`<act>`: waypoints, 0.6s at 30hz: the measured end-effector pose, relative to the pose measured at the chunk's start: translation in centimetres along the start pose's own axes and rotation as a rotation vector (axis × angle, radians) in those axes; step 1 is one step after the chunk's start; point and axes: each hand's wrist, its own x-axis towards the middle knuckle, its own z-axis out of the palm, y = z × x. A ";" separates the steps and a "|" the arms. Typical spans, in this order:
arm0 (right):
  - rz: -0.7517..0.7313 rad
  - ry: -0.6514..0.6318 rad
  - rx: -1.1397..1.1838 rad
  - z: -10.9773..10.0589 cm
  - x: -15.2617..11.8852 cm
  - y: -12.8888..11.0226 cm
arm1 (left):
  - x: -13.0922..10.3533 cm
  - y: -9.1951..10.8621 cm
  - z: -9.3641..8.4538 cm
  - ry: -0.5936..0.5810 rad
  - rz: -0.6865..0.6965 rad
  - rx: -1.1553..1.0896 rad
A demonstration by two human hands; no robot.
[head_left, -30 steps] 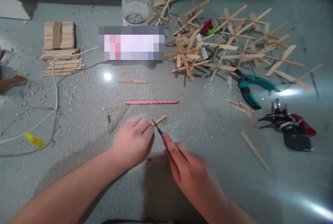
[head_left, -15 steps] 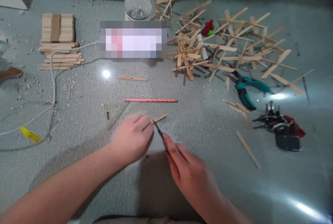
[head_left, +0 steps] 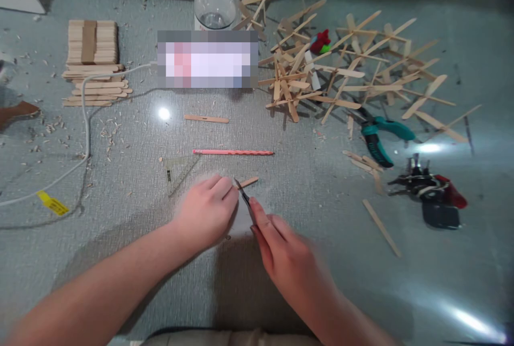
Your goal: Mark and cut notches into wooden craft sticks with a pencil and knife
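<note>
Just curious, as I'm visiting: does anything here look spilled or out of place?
Yes: wood chips lie scattered at the picture's left, around the white cable, like unswept scraps. The loose sticks near the banded bundle have uneven ends, unlike its neat stack.

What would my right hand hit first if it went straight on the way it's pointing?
Most likely the wooden stick at your left hand; the dark tool in your right hand seems to touch it, though depth is unclear. Farther along that line lies the pink pencil.

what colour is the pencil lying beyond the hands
The pencil is pink; the head view shows it best.
</note>
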 end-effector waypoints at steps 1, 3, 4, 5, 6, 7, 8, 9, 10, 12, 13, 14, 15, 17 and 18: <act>-0.001 0.005 -0.011 0.0 -0.3 -0.1 | 0.0 0.1 0.0 0.003 0.002 0.011; 0.000 0.011 -0.030 0.0 -0.9 -0.2 | 0.1 0.2 -0.1 0.008 0.004 0.028; 0.003 0.009 -0.029 0.0 -1.2 -0.2 | 0.1 0.2 -0.1 0.011 0.006 0.035; 0.003 0.006 -0.023 0.0 -1.4 -0.2 | 0.1 0.2 -0.1 0.011 0.010 0.042; 0.002 0.001 -0.015 -0.1 -1.4 -0.2 | 0.2 0.1 -0.1 0.012 0.017 0.045; 0.001 -0.002 -0.011 -0.1 -1.5 -0.1 | 0.2 0.0 0.0 0.011 0.028 0.044; 0.001 -0.006 -0.011 -0.2 -1.4 -0.1 | 0.2 0.0 0.0 0.008 0.041 0.040; 0.000 -0.011 -0.016 -0.3 -1.2 -0.1 | 0.3 -0.1 0.0 0.006 0.053 0.034; 0.000 -0.016 -0.025 -0.4 -1.0 -0.1 | 0.3 -0.2 0.0 0.002 0.066 0.029; 0.001 -0.015 -0.042 -0.5 -0.5 -0.2 | 0.3 -0.2 0.0 -0.003 0.082 0.023; 0.003 -0.005 -0.047 -0.5 -0.3 -0.2 | 0.4 -0.3 -0.1 -0.004 0.085 0.021; 0.005 0.008 -0.048 -0.5 0.0 -0.3 | 0.4 -0.3 -0.1 -0.003 0.086 0.020; 0.007 0.013 -0.044 -0.3 0.1 -0.3 | 0.4 -0.3 -0.1 -0.003 0.086 0.018; 0.013 0.012 -0.036 0.0 0.3 -0.3 | 0.4 -0.2 -0.2 0.004 0.087 0.022; 0.015 0.005 -0.032 0.1 0.3 -0.3 | 0.5 -0.2 -0.3 0.008 0.086 0.030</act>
